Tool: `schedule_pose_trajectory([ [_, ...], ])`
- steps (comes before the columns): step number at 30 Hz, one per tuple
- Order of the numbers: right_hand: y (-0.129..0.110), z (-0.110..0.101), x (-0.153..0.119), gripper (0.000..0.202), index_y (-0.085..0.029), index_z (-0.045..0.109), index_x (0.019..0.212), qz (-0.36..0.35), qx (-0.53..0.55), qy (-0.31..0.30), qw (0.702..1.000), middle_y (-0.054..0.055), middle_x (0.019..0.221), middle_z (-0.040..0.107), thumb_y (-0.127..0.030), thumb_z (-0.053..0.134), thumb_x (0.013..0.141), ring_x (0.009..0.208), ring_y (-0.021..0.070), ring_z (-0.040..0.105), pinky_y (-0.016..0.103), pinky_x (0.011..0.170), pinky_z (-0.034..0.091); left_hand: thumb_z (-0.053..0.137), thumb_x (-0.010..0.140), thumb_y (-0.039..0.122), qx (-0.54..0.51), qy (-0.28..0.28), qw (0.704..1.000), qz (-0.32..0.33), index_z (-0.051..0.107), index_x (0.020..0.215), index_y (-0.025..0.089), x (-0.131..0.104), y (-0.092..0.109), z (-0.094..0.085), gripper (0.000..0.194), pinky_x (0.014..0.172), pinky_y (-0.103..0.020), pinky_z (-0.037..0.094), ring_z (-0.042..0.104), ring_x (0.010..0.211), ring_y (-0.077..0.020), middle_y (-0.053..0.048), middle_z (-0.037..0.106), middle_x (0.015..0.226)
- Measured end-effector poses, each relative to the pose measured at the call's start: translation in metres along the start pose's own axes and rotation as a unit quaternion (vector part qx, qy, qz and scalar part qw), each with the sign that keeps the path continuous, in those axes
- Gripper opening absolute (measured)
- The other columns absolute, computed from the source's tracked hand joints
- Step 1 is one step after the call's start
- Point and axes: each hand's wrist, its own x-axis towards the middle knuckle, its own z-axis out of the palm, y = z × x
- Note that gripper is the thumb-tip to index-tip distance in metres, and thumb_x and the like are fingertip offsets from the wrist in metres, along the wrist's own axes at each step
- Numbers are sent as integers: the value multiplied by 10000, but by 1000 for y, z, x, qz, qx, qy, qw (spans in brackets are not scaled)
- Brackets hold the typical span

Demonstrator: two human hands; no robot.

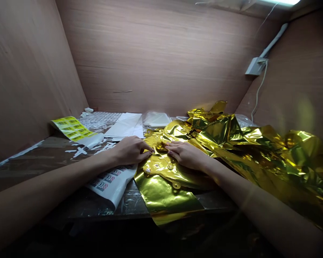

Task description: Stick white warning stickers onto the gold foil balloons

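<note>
A gold foil balloon [161, 166], flat with small ring-shaped tabs along its edge, lies in front of me near the table's front edge. My left hand [130, 151] is closed at its left side, thumb and forefinger pinching the foil. My right hand [187, 154] rests on the balloon's upper right part, its fingers stretched out and pressing on the foil. The fingertips of both hands are a short distance apart. Below them, a smooth flap of gold foil [169, 197] hangs over the table edge.
A large crumpled heap of gold foil [231, 134] covers the right side. To the left lie a yellow label sheet [72, 128], white papers [126, 124] and a sheet of printed warning stickers [107, 184]. Clear plastic sleeves [156, 119] sit behind. Wooden panels [150, 53] enclose the table.
</note>
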Motion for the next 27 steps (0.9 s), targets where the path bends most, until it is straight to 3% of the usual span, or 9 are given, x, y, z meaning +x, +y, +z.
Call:
schedule_pose_trajectory([
  [3,-6,0,1,395,-199,731,1271,20,28,47,998,83,1377,679,-329,438,1040,1290,266,626,411,1148,443,576,956,375,-26,30,999,-1,819,1100,255,0,6,-3,306,667,-289,454,714,738,-196,-70,809,873],
  [8,-15,-1,2,352,-224,758,1168,41,107,157,981,69,1231,759,-341,449,1047,1088,244,724,379,960,558,680,920,441,-10,199,979,35,800,1128,259,-1,8,-5,301,650,-272,475,704,717,-156,-49,791,997],
  [11,-16,1,4,322,-227,757,1151,24,140,201,969,60,1213,767,-331,473,1039,1092,235,726,370,963,560,750,877,444,10,259,964,56,793,1128,282,2,5,0,301,646,-269,489,736,792,-164,-31,781,1131],
  [14,-17,2,6,300,-231,751,1145,10,142,213,967,59,1199,771,-309,484,1034,1086,236,727,376,966,559,802,838,403,-10,270,962,47,794,1095,258,8,4,6,295,639,-267,497,739,723,-160,-11,813,977],
  [18,-22,-1,5,313,-212,763,1070,8,126,205,970,82,1153,781,-309,466,1042,1038,238,735,363,927,555,770,866,313,-35,270,961,46,808,941,251,14,7,12,105,576,-245,460,693,571,-129,23,789,741],
  [21,-28,-6,3,271,-206,768,1022,-3,113,194,974,82,1129,782,-356,541,1010,1017,234,730,354,928,538,756,869,288,-41,271,961,38,790,962,213,15,9,12,124,549,-247,431,669,529,-127,4,786,733],
  [23,-32,-8,2,232,-206,772,1014,-7,83,197,977,79,1097,785,-394,678,917,1008,249,722,370,947,521,741,874,257,-44,265,963,31,764,1007,192,15,10,12,149,552,-250,423,667,534,-129,-6,794,774],
  [27,-34,-7,1,151,-207,791,965,27,7,195,980,78,995,795,-230,664,887,977,246,713,371,960,491,709,873,209,-59,243,968,24,705,1075,184,14,12,11,204,561,-246,417,645,525,-115,3,805,848],
])
